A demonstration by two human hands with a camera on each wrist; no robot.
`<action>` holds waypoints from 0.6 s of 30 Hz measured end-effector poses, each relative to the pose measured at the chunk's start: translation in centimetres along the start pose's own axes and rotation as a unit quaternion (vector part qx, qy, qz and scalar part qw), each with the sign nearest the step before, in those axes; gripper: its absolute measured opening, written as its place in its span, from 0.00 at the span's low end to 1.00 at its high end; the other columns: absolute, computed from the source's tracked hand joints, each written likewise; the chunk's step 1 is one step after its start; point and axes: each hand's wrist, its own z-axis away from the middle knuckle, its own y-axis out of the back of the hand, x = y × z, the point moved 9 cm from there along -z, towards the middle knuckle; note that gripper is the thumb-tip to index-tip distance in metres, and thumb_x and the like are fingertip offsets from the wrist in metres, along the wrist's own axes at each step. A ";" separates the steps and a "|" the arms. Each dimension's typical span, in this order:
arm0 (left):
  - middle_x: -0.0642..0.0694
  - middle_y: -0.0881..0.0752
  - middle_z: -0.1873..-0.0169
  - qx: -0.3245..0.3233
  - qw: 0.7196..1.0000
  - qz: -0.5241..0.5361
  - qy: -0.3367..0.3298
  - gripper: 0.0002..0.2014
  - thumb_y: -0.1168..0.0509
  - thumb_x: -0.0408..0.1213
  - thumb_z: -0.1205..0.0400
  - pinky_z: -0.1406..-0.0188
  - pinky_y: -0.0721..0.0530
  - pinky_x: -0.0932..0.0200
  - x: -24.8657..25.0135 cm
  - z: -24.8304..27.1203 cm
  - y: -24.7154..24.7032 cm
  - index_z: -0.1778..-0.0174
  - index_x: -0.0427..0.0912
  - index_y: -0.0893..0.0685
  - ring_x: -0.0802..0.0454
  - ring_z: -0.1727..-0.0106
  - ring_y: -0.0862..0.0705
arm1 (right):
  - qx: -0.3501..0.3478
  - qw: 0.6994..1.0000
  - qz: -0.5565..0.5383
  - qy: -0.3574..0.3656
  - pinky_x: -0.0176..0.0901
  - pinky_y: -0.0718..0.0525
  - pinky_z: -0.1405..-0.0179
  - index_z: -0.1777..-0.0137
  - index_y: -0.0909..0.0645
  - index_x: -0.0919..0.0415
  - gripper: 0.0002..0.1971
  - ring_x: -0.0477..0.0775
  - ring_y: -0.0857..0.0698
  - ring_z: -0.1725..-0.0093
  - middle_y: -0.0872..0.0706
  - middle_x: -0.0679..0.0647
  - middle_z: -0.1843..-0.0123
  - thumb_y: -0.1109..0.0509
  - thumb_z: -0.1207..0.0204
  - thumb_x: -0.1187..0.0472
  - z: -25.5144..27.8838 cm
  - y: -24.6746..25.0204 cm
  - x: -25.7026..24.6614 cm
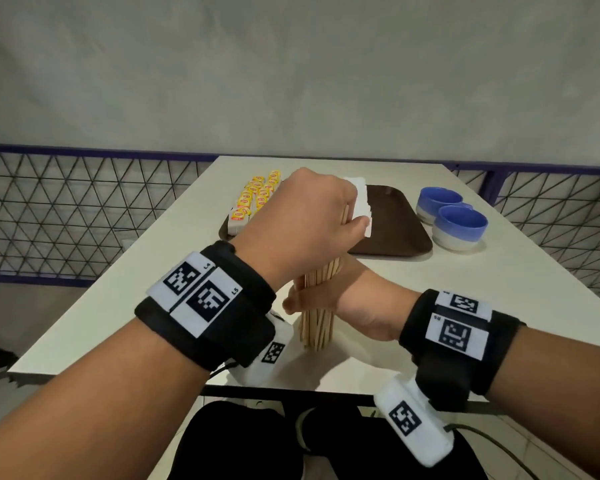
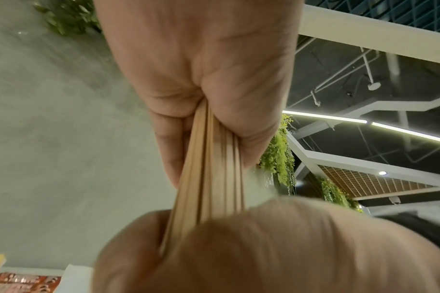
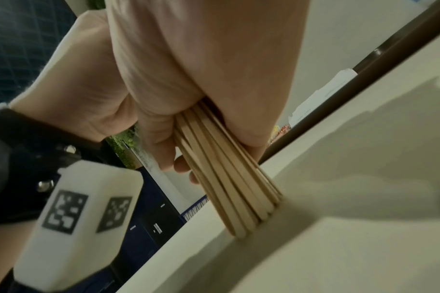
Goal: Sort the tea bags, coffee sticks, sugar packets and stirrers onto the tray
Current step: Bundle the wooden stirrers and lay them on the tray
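While a pale desk (image 1: 499,289) carries everything in view, a brown tray (image 1: 395,223) is seen lying toward its far edge, with two blue-and-white bowls (image 1: 459,226) set just beside the tray on the desk's right side. Along the tray's left edge, yellow tea bags (image 1: 257,195) are laid in rows, and a stack of white packets (image 1: 361,202) is partly hidden behind the raised hand. Near the desk's front edge, a bundle of wooden stirrers (image 1: 317,327) is stood upright, its lower ends resting on the desk surface, off the tray. The bundle is grasped at its top by the left hand (image 1: 302,223), whose fingers are wrapped round the sticks, and lower down by the right hand (image 1: 329,296), likewise clenched round them. Black wrist straps (image 1: 205,306) with printed square markers are worn on both forearms, and a white camera block (image 1: 413,420) is hung beneath the right wrist.
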 end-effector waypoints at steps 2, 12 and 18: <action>0.55 0.29 0.78 0.004 1.000 0.007 0.002 0.15 0.32 0.47 0.19 0.63 0.30 0.57 -0.2 0.0 0.1 0.70 0.47 0.23 0.51 0.69 0.28 | -0.004 1.000 0.000 -0.015 0.67 0.15 0.39 0.60 0.17 0.63 0.10 0.62 0.15 0.55 0.16 0.62 0.60 0.18 0.34 0.72 0.1 -0.3 0.4; 0.41 0.09 0.56 0.180 0.869 0.450 0.097 0.17 0.21 0.36 0.26 0.52 0.08 0.41 -3.5 0.7 4.3 0.45 0.44 0.18 0.41 0.56 0.08 | -0.100 0.993 -0.061 0.018 0.53 0.15 0.57 0.66 0.24 0.63 0.15 0.56 0.23 0.74 0.25 0.58 0.75 0.28 0.21 0.76 1.2 -0.8 -3.8; 0.43 0.19 0.79 0.083 0.760 0.631 0.133 0.09 0.25 0.30 0.20 0.76 0.20 0.58 -1.1 0.9 2.1 0.53 0.38 0.21 0.45 0.81 0.20 | -0.202 0.976 -0.081 0.007 0.43 0.16 0.59 0.69 0.26 0.65 0.13 0.53 0.21 0.71 0.25 0.54 0.75 0.30 0.24 0.73 2.6 -3.0 -4.7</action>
